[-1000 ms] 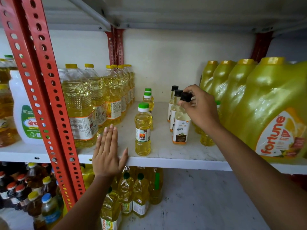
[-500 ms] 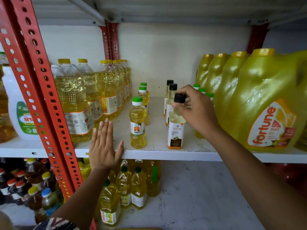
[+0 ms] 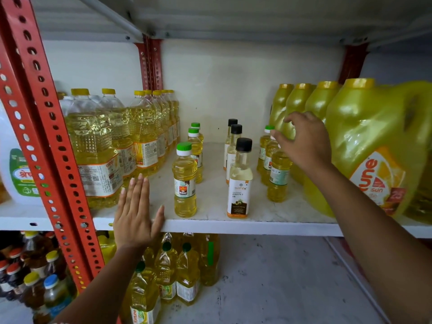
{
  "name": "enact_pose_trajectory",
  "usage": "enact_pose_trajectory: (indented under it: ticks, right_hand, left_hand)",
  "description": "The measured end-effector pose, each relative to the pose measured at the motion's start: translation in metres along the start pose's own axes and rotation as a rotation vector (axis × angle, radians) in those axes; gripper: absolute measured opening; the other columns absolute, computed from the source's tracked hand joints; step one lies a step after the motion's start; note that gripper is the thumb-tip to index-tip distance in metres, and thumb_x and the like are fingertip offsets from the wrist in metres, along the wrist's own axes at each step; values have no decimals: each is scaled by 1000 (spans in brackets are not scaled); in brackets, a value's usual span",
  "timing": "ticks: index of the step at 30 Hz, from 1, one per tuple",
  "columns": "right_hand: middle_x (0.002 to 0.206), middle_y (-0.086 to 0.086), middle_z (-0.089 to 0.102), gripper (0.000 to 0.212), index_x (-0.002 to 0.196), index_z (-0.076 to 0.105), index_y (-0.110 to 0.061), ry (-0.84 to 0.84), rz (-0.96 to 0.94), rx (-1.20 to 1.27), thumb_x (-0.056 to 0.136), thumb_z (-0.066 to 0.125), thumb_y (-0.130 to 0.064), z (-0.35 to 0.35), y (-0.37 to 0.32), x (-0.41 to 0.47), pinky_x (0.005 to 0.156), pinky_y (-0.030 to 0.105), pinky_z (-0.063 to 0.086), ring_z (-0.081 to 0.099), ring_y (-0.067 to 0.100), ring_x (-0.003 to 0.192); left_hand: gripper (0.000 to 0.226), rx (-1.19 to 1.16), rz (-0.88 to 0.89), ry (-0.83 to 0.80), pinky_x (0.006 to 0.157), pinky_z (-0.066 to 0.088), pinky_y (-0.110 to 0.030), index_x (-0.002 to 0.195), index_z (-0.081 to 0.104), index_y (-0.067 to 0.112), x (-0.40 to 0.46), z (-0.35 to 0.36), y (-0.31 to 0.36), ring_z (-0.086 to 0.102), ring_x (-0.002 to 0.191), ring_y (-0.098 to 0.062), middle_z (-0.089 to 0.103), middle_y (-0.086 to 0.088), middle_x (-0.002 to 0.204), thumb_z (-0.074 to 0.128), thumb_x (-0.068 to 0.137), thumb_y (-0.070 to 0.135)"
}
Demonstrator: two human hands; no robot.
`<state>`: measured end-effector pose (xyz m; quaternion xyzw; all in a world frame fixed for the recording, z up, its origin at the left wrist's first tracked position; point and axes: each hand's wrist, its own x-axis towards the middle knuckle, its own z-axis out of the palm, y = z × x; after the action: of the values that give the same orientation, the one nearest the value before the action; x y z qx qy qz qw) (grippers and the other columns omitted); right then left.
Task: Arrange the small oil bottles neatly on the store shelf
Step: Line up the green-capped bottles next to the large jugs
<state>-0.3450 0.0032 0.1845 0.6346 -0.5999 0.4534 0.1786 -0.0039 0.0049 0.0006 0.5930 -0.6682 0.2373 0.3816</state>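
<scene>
Head view: the right hand (image 3: 301, 142) has let go of the black-capped coconut oil bottle (image 3: 240, 181) (upright near the shelf (image 3: 233, 226) edge), fingers spread empty over green-capped bottles (image 3: 277, 174); the left hand (image 3: 136, 212) stays flat.

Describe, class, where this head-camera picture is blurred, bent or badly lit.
Head view: the big yellow jug at the right edge is smeared by blur, and the right hand is slightly soft; the wide lens bows the red post; the coconut oil bottle at centre stays sharp; light is soft and even, with dimmer bottles below the shelf.
</scene>
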Motion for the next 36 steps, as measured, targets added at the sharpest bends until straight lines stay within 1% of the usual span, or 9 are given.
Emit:
enact_pose_trajectory:
  ticks: [6,9,11,15,18,22,27,31,36]
  right_hand:
    - [94,17,68,44,93,63,-11,-210,69,-107,70,76,-46,8,15,13,62,31,37,63,37,87]
    - [102,16,71,29,93,68,-14,-268,81,-49,70,77,-29,5,17,19,70,32,44,64,35,96]
    - [107,14,70,33,99,68,-16,-295,92,-30,68,76,-24,2,16,21,75,31,46,64,34,100]
    - [106,14,69,45,102,65,-14,-286,85,-81,67,78,-39,4,16,16,75,35,48,63,36,99]
    - [112,14,69,34,104,68,-14,-302,100,-51,72,74,-24,6,19,14,79,32,46,61,34,105]
    - [119,14,63,47,117,60,-16,-292,153,57,72,72,-19,8,20,9,77,30,42,59,33,106]
    - [105,16,69,41,103,59,-12,-196,160,102,71,78,-28,12,26,-5,73,37,52,65,33,91]
    - [114,12,69,49,116,58,-13,-190,207,220,72,78,-25,9,22,-9,85,45,55,66,31,98]
    - [101,13,73,37,107,62,-16,-191,205,220,74,76,-26,8,21,-12,77,47,57,69,30,88]
  left_hand:
    - [72,1,6,5,121,8,-37,148,26,1,2,0,0,16,147,-24,26,-16,155,19,95,50]
    - [72,9,10,5,121,8,-38,147,26,1,1,1,0,14,147,-23,26,-16,155,19,95,50]
    - [72,12,11,8,121,9,-39,147,27,0,2,1,0,14,147,-23,26,-16,155,19,95,50]
    - [72,-3,7,11,121,8,-38,147,28,0,2,-1,1,17,147,-24,28,-17,154,20,95,50]
    - [73,-2,5,9,121,7,-38,147,28,1,1,-1,0,18,146,-25,29,-17,154,19,95,51]
    - [72,7,2,5,121,8,-39,148,26,1,1,0,1,18,146,-25,28,-17,154,19,95,50]
    - [72,12,6,-2,121,5,-37,148,25,1,2,-1,1,13,148,-21,27,-16,155,17,96,50]
    - [71,12,7,1,121,5,-37,147,26,1,2,-1,1,12,148,-20,28,-17,154,18,95,49]
    - [72,5,1,-11,121,5,-37,148,26,1,2,-1,1,14,147,-21,26,-15,155,18,95,49]
